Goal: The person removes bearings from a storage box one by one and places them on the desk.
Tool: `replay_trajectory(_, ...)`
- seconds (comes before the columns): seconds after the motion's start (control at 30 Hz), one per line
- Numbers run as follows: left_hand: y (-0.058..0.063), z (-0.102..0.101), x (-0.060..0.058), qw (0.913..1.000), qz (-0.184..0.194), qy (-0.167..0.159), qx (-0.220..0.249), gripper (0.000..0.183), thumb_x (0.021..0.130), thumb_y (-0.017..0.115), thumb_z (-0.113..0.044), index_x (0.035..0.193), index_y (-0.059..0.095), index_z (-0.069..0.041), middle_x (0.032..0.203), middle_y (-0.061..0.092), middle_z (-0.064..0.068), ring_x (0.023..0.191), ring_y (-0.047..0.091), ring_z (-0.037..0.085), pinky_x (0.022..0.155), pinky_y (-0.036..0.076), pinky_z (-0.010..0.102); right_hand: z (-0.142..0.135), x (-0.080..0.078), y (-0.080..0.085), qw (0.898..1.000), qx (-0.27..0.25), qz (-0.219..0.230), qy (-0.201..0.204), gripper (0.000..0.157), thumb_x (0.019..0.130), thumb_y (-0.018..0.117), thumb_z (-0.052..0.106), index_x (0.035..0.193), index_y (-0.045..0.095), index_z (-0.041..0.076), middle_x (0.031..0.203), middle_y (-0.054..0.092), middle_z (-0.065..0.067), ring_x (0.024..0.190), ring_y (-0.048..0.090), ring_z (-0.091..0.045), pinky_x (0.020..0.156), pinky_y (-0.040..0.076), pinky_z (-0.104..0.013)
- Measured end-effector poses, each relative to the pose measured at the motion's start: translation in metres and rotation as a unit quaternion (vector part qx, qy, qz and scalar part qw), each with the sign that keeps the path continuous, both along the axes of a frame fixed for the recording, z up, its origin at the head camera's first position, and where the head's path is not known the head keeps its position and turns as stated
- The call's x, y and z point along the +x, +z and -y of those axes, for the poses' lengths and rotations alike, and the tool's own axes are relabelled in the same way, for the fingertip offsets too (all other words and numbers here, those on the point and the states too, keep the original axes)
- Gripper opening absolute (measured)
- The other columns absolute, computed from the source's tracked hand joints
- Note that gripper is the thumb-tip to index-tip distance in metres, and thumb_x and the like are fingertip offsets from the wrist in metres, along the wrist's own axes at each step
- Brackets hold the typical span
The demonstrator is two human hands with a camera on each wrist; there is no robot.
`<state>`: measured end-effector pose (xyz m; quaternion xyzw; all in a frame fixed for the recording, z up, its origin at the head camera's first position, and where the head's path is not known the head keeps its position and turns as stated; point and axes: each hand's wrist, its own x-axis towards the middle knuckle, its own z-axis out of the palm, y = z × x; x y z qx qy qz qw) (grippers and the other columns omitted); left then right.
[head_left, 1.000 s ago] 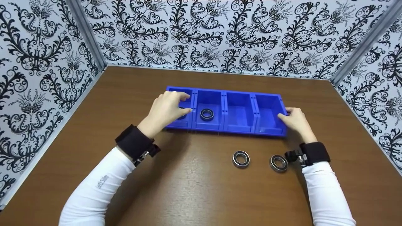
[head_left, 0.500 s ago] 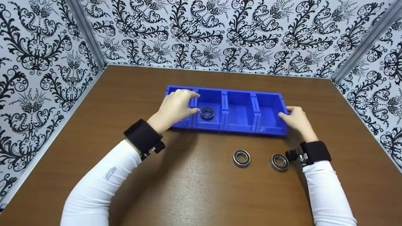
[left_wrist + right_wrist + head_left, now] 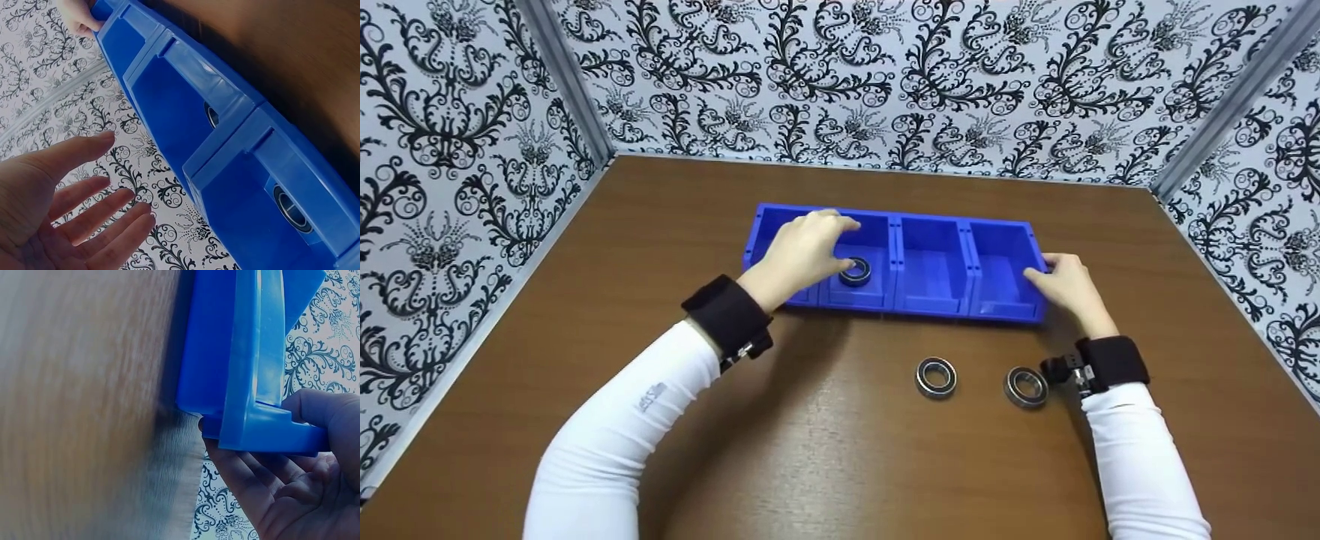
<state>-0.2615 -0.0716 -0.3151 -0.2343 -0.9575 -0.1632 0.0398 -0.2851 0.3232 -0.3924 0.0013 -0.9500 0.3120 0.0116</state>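
A blue four-section storage bin (image 3: pixel 930 309) stands on the table. My left hand (image 3: pixel 802 253) hovers over its left part, thumb and fingers apart, holding nothing. Under the thumb in the head view lies a bearing (image 3: pixel 855 274) in the second compartment from the left. Another bearing (image 3: pixel 292 209) shows in the leftmost compartment in the left wrist view; the hand hides it from the head camera. At the bin's right end, my right hand (image 3: pixel 1066 289) grips the end wall, thumb on the inner side and fingers (image 3: pixel 239 475) outside and below.
Two more bearings lie on the brown table (image 3: pixel 810 450) in front of the bin: one bearing (image 3: pixel 936 378) near the middle, the other bearing (image 3: pixel 1026 388) close to the right wrist strap. Patterned walls (image 3: pixel 877 90) enclose the back and sides.
My left hand has moved right, from the leftmost compartment to over the second one, staying empty. The right hand keeps its grip on the bin's end, and the bearings have not moved.
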Motion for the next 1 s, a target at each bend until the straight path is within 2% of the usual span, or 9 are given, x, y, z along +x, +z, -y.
replay_trajectory(0.1, 0.000, -0.004, -0.002, 1.0000, 0.003, -0.005, -0.007, 0.058, 0.088, 0.079, -0.026, 0.141, 0.061, -0.010, 0.142, 0.064, 0.011, 0.131, 0.062, 0.033, 0.108, 0.052, 0.048, 0.000, 0.000, 0.000, 1.000, 0.004, -0.005, 0.002, 0.050, 0.097, 0.056, 0.018, 0.132, 0.057, -0.017, 0.125, 0.064, -0.040, 0.103, 0.069, -0.038, 0.080, 0.054, -0.029)
replay_trajectory(0.23, -0.001, -0.008, -0.007, 0.9998, 0.009, -0.009, -0.013, 0.058, 0.088, 0.080, -0.024, 0.141, 0.061, -0.010, 0.144, 0.063, 0.013, 0.133, 0.060, 0.033, 0.109, 0.051, 0.048, 0.000, 0.000, 0.000, 1.000, 0.007, -0.010, 0.003, 0.049, 0.096, 0.055, 0.018, 0.131, 0.059, -0.016, 0.122, 0.065, -0.039, 0.097, 0.071, -0.035, 0.069, 0.045, -0.015)
replay_trajectory(0.4, -0.003, -0.012, -0.012, 0.9997, 0.013, -0.014, -0.014, 0.059, 0.087, 0.080, -0.024, 0.141, 0.061, -0.009, 0.145, 0.062, 0.012, 0.135, 0.059, 0.032, 0.112, 0.049, 0.047, 0.000, 0.000, 0.000, 1.000, 0.006, -0.009, 0.001, 0.049, 0.096, 0.055, 0.018, 0.131, 0.059, -0.017, 0.123, 0.065, -0.039, 0.098, 0.070, -0.035, 0.070, 0.045, -0.016)
replay_trajectory(0.6, -0.006, -0.015, -0.018, 0.9995, 0.021, -0.010, -0.022, 0.059, 0.087, 0.080, -0.022, 0.142, 0.061, -0.009, 0.144, 0.063, 0.012, 0.132, 0.061, 0.032, 0.109, 0.051, 0.047, 0.000, -0.001, 0.000, 1.000, 0.005, -0.010, -0.003, 0.049, 0.096, 0.056, 0.017, 0.131, 0.059, -0.016, 0.122, 0.066, -0.038, 0.097, 0.071, -0.033, 0.071, 0.047, -0.016)
replay_trajectory(0.83, -0.012, -0.017, -0.024, 0.9990, 0.026, -0.010, -0.036, 0.059, 0.087, 0.080, -0.021, 0.141, 0.061, -0.009, 0.142, 0.063, 0.013, 0.132, 0.061, 0.033, 0.109, 0.051, 0.047, 0.000, -0.001, -0.001, 1.000, 0.004, -0.009, -0.002, 0.049, 0.096, 0.056, 0.017, 0.132, 0.058, -0.016, 0.123, 0.065, -0.039, 0.101, 0.070, -0.036, 0.072, 0.046, -0.016)
replay_trajectory(1.0, -0.015, -0.017, -0.027, 0.9983, 0.035, -0.013, -0.044, 0.059, 0.087, 0.080, -0.020, 0.141, 0.061, -0.008, 0.141, 0.063, 0.015, 0.132, 0.061, 0.034, 0.110, 0.051, 0.048, -0.001, -0.001, -0.001, 1.000, 0.003, -0.004, -0.002, 0.051, 0.097, 0.055, 0.019, 0.133, 0.057, -0.016, 0.124, 0.064, -0.039, 0.102, 0.069, -0.037, 0.074, 0.049, -0.020)
